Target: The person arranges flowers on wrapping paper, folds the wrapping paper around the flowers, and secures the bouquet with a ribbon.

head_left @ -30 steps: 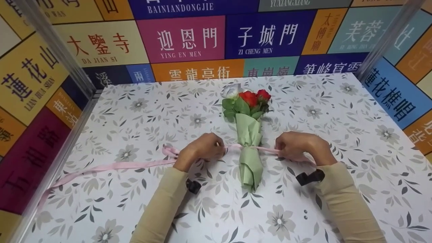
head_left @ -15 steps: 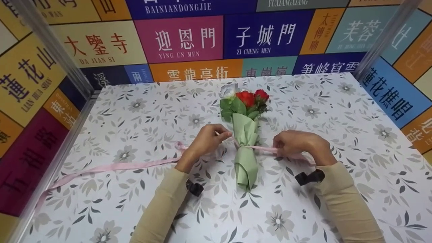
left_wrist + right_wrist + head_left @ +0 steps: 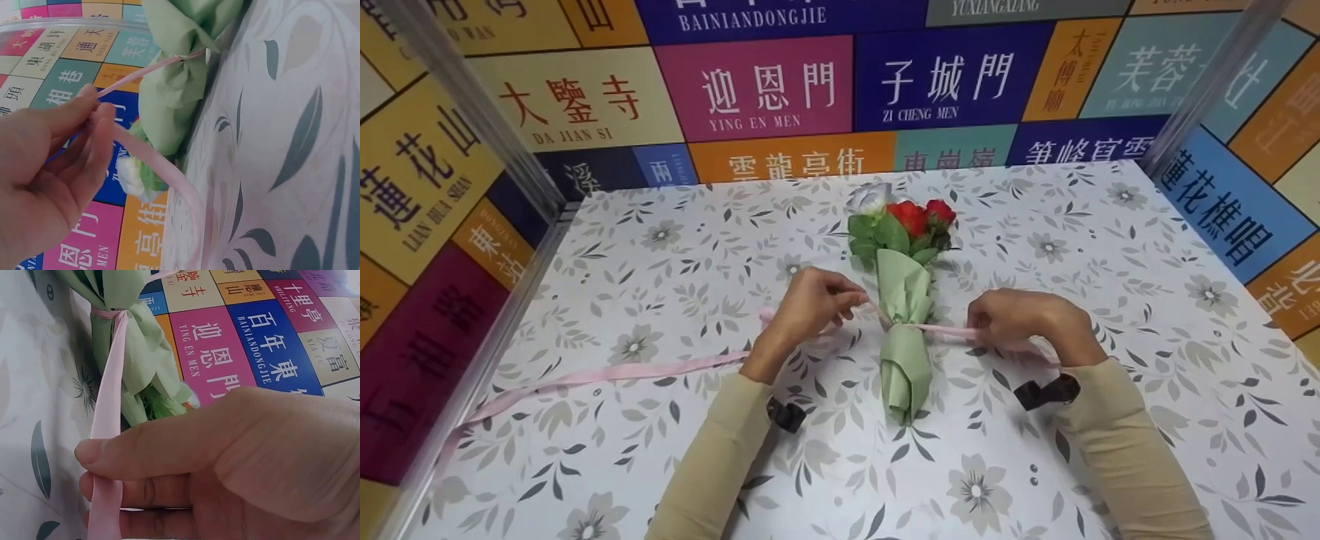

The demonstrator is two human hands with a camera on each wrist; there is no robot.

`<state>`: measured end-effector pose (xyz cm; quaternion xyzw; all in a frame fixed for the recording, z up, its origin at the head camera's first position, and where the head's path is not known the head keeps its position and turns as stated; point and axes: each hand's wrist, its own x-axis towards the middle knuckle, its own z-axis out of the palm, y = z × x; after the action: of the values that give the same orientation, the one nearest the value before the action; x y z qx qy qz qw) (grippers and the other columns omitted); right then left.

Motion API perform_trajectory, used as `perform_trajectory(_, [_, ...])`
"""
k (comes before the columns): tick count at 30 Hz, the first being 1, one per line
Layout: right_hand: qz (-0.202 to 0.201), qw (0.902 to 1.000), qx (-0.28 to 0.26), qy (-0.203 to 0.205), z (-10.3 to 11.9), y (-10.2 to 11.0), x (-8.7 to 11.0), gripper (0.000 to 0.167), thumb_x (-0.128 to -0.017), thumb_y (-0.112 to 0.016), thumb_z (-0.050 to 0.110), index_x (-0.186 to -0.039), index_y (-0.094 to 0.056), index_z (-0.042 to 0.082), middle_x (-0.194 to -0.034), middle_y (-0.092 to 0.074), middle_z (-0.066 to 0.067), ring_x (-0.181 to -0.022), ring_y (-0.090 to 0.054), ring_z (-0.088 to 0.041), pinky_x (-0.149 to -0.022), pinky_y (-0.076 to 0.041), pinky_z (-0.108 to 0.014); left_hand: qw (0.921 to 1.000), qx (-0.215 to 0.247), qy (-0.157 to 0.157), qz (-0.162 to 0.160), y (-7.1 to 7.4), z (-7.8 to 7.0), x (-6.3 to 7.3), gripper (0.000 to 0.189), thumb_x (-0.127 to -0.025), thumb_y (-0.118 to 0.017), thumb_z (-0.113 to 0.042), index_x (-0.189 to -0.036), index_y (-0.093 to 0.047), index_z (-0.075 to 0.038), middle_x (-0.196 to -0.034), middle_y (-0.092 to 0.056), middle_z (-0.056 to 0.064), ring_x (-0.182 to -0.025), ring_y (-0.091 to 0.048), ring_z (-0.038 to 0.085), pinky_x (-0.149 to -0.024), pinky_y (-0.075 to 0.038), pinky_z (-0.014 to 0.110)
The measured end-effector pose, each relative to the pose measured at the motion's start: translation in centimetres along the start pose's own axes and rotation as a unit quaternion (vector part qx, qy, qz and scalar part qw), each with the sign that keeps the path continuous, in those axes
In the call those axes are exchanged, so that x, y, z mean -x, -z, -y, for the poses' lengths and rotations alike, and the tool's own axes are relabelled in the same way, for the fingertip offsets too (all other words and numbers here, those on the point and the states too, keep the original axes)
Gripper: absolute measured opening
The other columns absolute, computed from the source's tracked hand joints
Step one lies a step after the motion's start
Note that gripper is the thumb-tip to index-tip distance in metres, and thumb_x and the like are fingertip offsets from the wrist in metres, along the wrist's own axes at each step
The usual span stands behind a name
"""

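A bouquet with red roses [image 3: 909, 219] and a pale white rose [image 3: 869, 198] lies on the table, its stems wrapped in green paper [image 3: 905, 367]. Pink ribbon [image 3: 949, 331] circles the paper at its pinched waist. Left of the bouquet, my left hand [image 3: 815, 304] pinches one ribbon end between thumb and fingertips, raised above the tabletop; the left wrist view shows that ribbon [image 3: 132, 76] taut to the knot. On the other side my right hand [image 3: 1016, 319] grips the other end, thumb over the flat ribbon [image 3: 107, 405] in the right wrist view.
The ribbon's long tail [image 3: 607, 373] runs left across the floral-patterned tabletop [image 3: 975, 442] and over its left edge. Colourful panels with printed characters [image 3: 754, 90] stand behind the table and at both sides. Black straps [image 3: 1046, 391] sit at the wrists.
My left hand has moved up and slightly away from me, raising its ribbon end from level to a slant. My right hand keeps its grip almost in place.
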<state>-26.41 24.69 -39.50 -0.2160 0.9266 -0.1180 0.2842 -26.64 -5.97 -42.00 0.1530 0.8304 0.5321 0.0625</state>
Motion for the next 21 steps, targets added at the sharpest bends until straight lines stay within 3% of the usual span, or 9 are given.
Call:
perform_trajectory(3, [0.000, 1.0000, 0.006, -0.001, 0.0, 0.1, 0.0, 0.007, -0.089, -0.068, 0.015, -0.093, -0.073, 0.015, -0.080, -0.068, 0.001, -0.072, -0.057, -0.013, -0.066, -0.045, -0.027, 0.9994, 0.025, 0.009, -0.023, -0.4, -0.1, -0.1, 0.012, -0.090, -0.073, -0.011, -0.096, -0.080, -0.002, -0.089, -0.076, 0.022, -0.061, -0.070, 0.026, -0.054, -0.058, 0.029])
perform_trajectory(7, [0.000, 0.9999, 0.011, 0.006, 0.0, 0.1, 0.0, 0.007, -0.088, -0.069, 0.015, -0.094, -0.072, 0.014, -0.082, -0.066, 0.001, -0.074, -0.056, -0.014, -0.067, -0.044, -0.027, 0.9984, 0.044, 0.020, -0.029, -0.9, -0.1, -0.2, 0.014, -0.091, -0.073, -0.012, -0.099, -0.080, -0.003, -0.090, -0.076, 0.022, -0.061, -0.071, 0.024, -0.050, -0.055, 0.024])
perform_trajectory(11, [0.005, 0.9999, 0.014, 0.005, 0.0, 0.1, 0.0, 0.007, -0.088, -0.070, 0.017, -0.094, -0.072, 0.014, -0.082, -0.065, 0.001, -0.074, -0.056, -0.014, -0.066, -0.044, -0.027, 0.9967, 0.073, 0.029, -0.020, -1.1, -0.1, -0.2, 0.018, -0.092, -0.072, -0.014, -0.103, -0.078, -0.001, -0.095, -0.076, 0.025, -0.064, -0.073, 0.028, -0.046, -0.052, 0.022])
perform_trajectory(16, [0.006, 0.9999, 0.014, 0.008, -0.1, 0.0, 0.0, 0.009, -0.088, -0.071, 0.019, -0.095, -0.072, 0.013, -0.080, -0.066, 0.001, -0.071, -0.056, -0.013, -0.065, -0.044, -0.027, 0.9916, 0.122, 0.044, 0.002, -1.3, 0.0, -0.2, 0.022, -0.094, -0.069, -0.013, -0.109, -0.074, 0.003, -0.101, -0.076, 0.023, -0.056, -0.070, 0.010, -0.043, -0.050, 0.022])
perform_trajectory(21, [0.005, 0.9998, 0.019, 0.008, -0.1, -0.1, 0.0, 0.007, -0.089, -0.070, 0.016, -0.094, -0.073, 0.013, -0.078, -0.067, 0.001, -0.068, -0.057, -0.012, -0.062, -0.046, -0.027, 0.9910, 0.126, 0.043, 0.009, -1.6, 0.0, -0.3, 0.017, -0.095, -0.068, -0.010, -0.105, -0.073, 0.002, -0.094, -0.077, 0.019, -0.053, -0.067, 0.007, -0.040, -0.046, 0.021])
